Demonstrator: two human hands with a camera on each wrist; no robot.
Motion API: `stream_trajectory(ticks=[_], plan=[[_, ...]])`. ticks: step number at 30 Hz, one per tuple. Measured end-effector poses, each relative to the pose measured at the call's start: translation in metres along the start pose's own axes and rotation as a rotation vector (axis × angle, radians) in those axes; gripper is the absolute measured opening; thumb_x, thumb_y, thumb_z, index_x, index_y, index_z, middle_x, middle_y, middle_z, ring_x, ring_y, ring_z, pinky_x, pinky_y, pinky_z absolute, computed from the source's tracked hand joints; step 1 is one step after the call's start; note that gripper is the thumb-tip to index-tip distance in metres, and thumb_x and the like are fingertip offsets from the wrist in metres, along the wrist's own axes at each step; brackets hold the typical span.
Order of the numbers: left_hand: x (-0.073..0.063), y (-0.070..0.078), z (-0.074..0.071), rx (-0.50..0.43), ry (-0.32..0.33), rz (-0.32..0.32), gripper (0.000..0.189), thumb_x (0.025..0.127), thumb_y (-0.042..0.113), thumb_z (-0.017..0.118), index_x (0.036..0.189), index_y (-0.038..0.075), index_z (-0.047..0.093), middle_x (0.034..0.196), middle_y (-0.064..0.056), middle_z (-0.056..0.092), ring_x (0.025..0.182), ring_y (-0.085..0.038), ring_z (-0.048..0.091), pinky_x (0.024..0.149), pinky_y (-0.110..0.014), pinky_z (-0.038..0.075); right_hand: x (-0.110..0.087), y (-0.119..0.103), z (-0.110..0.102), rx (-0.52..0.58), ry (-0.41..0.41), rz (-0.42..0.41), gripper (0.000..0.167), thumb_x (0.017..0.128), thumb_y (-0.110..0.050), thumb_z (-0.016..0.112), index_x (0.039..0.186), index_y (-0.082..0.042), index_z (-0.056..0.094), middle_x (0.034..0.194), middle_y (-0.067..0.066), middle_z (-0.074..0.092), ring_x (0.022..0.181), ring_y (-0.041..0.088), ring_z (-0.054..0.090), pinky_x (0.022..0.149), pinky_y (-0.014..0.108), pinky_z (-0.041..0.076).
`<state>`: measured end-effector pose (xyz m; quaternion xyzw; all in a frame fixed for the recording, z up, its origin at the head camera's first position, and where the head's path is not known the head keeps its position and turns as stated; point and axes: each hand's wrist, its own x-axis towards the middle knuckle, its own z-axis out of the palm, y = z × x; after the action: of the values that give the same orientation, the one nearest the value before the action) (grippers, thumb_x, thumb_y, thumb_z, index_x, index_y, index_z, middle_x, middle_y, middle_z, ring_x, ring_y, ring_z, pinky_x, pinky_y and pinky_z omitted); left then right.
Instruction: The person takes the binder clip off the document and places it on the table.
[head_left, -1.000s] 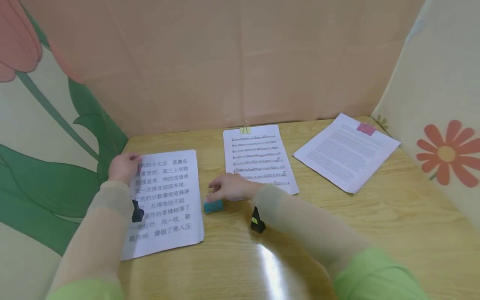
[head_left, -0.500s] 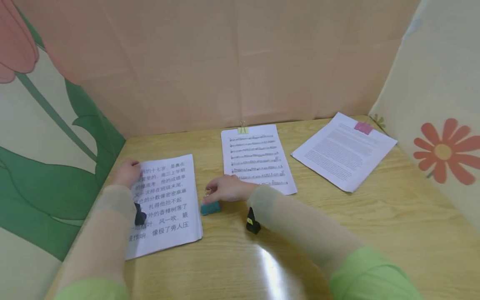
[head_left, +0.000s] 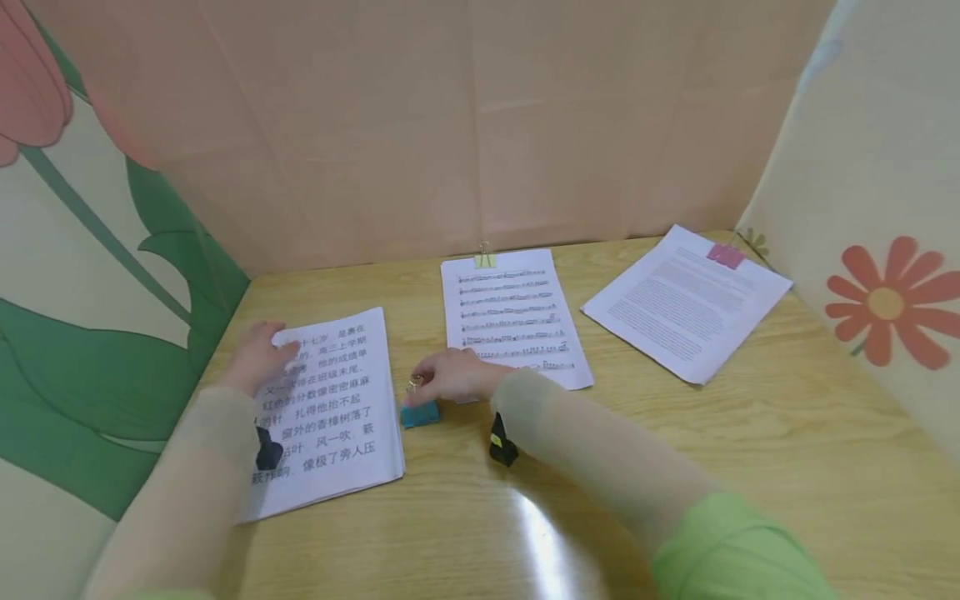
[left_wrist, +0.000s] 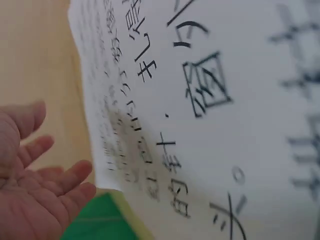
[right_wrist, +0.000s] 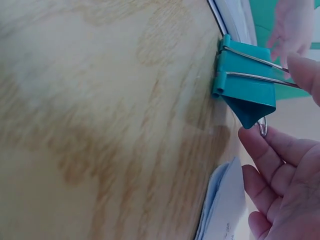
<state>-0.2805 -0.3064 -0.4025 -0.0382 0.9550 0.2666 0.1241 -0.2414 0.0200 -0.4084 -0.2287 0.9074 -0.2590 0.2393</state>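
Observation:
A teal binder clip [head_left: 420,414] is held close over the wooden table, beside the right edge of a paper stack [head_left: 348,450] printed with large Chinese characters. My right hand [head_left: 457,375] pinches the clip by its wire handles; in the right wrist view the thumb [right_wrist: 306,75] presses one handle and fingertips [right_wrist: 250,137] meet the other. The clip's mouth looks closed there, with no paper in it. At the stack's upper left corner is my left hand [head_left: 261,358]. Its fingers [left_wrist: 75,175] are spread and loosely bent in the left wrist view, apart from the sheets' edge.
Sheet music [head_left: 517,312] lies at the back middle under a yellow binder clip [head_left: 486,261]. Farther right, a slanted stack of text pages [head_left: 675,317] carries a pink binder clip [head_left: 726,255]. Flower-patterned walls [head_left: 888,304] close off both sides, a pinkish backdrop [head_left: 480,125] the rear.
My left hand has let go of the stack's upper left edge, its fingers now spread. The right hand keeps its pinch on the binder clip, almost still. The view has shifted slightly.

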Motion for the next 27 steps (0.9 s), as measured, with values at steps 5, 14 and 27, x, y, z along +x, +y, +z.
stream_trajectory(ticks=[5, 14, 27], plan=[[-0.048, 0.026, 0.019, 0.188, -0.095, 0.191, 0.061, 0.092, 0.047, 0.059, 0.137, 0.007, 0.048, 0.147, -0.024, 0.036, 0.136, -0.047, 0.027, 0.107, -0.064, 0.022, 0.003, 0.002, 0.002, -0.069, 0.009, -0.012, 0.07, 0.08, -0.061, 0.066, 0.134, -0.017, 0.056, 0.121, -0.008, 0.063, 0.116, 0.016, 0.052, 0.109, 0.045, 0.024], [-0.133, 0.048, 0.063, 0.455, -0.179, 0.518, 0.059, 0.067, 0.048, 0.083, 0.112, 0.015, 0.065, 0.122, -0.003, 0.058, 0.117, -0.026, 0.052, 0.101, -0.046, 0.041, 0.004, 0.004, 0.004, -0.193, 0.034, -0.052, 0.071, 0.08, -0.064, 0.063, 0.134, -0.019, 0.057, 0.119, -0.005, 0.06, 0.109, 0.016, 0.047, 0.097, 0.041, 0.032], [-0.138, 0.037, 0.076, 0.501, -0.133, 0.523, 0.05, 0.073, 0.037, 0.079, 0.116, 0.015, 0.064, 0.121, 0.0, 0.057, 0.111, -0.019, 0.054, 0.095, -0.04, 0.046, 0.002, 0.002, 0.008, -0.25, 0.056, -0.039, 0.07, 0.08, -0.065, 0.063, 0.134, -0.022, 0.057, 0.118, -0.006, 0.057, 0.107, 0.015, 0.043, 0.099, 0.041, 0.03]])
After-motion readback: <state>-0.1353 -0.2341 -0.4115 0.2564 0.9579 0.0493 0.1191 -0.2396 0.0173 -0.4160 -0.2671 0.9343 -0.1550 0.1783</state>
